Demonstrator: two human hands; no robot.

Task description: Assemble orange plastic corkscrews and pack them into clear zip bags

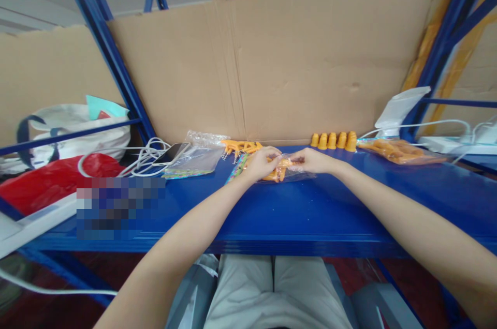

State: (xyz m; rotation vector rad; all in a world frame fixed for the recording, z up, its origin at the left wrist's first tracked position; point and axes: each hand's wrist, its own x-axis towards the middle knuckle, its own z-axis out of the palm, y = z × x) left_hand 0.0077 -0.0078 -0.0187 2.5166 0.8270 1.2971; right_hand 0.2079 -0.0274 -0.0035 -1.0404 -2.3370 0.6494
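Both hands — left hand [261,163], right hand [313,160] — pinch a clear bag of orange pieces [282,170], stretched between their fingertips.

We've got the bag [286,174] mid worktop [272,215], phone [171,153] to its left, cones [334,140] behind-right, cardboard [310,60] at the back.

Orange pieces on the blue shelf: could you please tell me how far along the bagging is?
Looks done: one filled bag of orange pieces lies at the right. In hand: the left hand and right hand both hold a clear bag with orange pieces in it. Apparently remaining: loose orange pieces, four orange cones and empty clear bags lie along the back.
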